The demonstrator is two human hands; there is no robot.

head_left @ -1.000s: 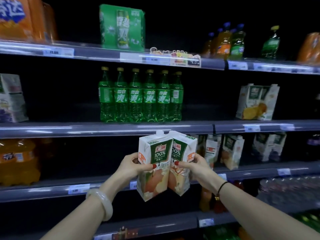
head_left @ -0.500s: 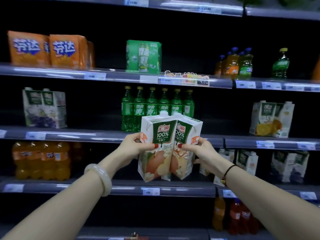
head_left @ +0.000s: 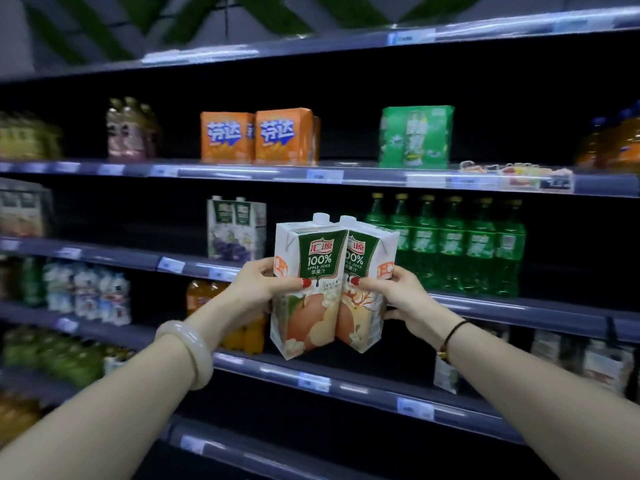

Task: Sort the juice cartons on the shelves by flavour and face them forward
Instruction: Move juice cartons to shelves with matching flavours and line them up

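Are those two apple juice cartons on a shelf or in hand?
In hand. The left hand grips the left carton, the right hand grips the right carton, and both bottoms hang in the air.

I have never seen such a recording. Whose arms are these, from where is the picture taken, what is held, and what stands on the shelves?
No machine is here: a person wears one wide-angle camera on the head, so you look along their own arms. The left hand grips the left apple juice carton, and the right hand grips the right apple juice carton. The two cartons touch, labels towards the camera. Behind are shop shelves. At hand height stand grape juice cartons to the left and green bottles to the right. One shelf higher stand orange packs and a green pack. The picture's edges are blurred, so other goods are hard to name.
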